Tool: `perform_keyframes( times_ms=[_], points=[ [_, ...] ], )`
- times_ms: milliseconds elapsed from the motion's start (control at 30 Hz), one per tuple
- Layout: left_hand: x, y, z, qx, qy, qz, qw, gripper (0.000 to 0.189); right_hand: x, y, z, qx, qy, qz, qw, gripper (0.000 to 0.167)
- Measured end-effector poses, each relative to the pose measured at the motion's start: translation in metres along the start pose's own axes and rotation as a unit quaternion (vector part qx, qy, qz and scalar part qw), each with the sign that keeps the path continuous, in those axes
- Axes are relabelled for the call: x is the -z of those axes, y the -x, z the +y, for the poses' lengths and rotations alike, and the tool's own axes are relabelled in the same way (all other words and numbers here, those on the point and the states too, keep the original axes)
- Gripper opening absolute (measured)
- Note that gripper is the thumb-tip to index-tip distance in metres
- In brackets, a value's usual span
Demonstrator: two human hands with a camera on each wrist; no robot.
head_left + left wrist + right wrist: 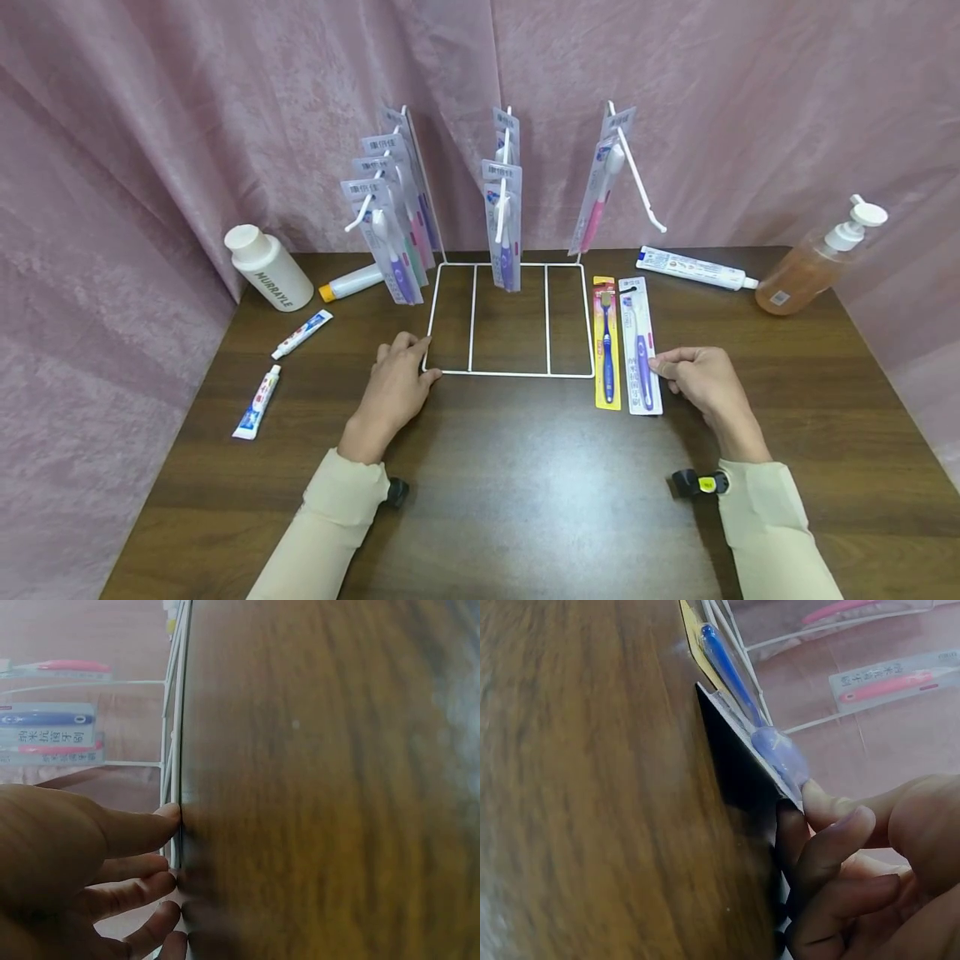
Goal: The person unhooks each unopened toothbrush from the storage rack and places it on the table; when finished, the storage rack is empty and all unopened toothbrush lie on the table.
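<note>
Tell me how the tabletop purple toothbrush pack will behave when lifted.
The purple toothbrush pack seems stiff: it looks straight where the right hand pinches it. Being thin, it's probably light. Its glossy plastic front may feel slippery.

The white bottle [273, 276] reads MURRAYLE — the hanging toothbrush packs [510, 227], 康倍佳.
</note>
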State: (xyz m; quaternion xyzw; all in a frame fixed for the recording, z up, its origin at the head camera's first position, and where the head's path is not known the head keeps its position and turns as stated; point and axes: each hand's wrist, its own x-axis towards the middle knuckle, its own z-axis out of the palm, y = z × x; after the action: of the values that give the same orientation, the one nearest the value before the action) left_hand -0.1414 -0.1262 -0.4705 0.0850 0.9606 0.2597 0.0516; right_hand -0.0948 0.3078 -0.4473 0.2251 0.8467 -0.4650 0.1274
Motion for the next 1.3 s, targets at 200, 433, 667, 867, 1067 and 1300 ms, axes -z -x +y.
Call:
perform_keyframes(
  times_ms=[200,433,667,867,1067,1300],
  points=[
    [-0.018,-0.013,-0.026,-0.017,0.005,0.014,0.9997,0.064,0.002,0.001,0.002,-0.017,0.02,0.003,0.9997,0.038],
    [-0.021,-0.016,-0.033,-0.006,0.012,0.016,0.9998,0.067,0.0,0.001,0.002,-0.002,0.023,0.014,0.9996,0.033],
    [-0.02,-0.016,-0.033,0.01,0.039,0.022,0.999,0.067,0.0,0.004,-0.001,-0.01,0.035,0.015,0.9992,0.032],
    [-0.015,-0.013,-0.029,0.02,0.057,0.017,0.998,0.068,0.003,-0.003,-0.016,0.053,0.029,0.057,0.9965,0.039],
    [-0.01,-0.009,-0.022,0.026,0.063,0.026,0.9974,0.066,0.0,-0.032,-0.068,0.23,-0.145,0.099,0.9571,0.041],
    [-0.008,-0.012,-0.021,0.028,0.072,0.02,0.9968,0.067,-0.007,-0.076,-0.121,0.299,-0.332,0.04,0.8939,0.042]
  ],
)
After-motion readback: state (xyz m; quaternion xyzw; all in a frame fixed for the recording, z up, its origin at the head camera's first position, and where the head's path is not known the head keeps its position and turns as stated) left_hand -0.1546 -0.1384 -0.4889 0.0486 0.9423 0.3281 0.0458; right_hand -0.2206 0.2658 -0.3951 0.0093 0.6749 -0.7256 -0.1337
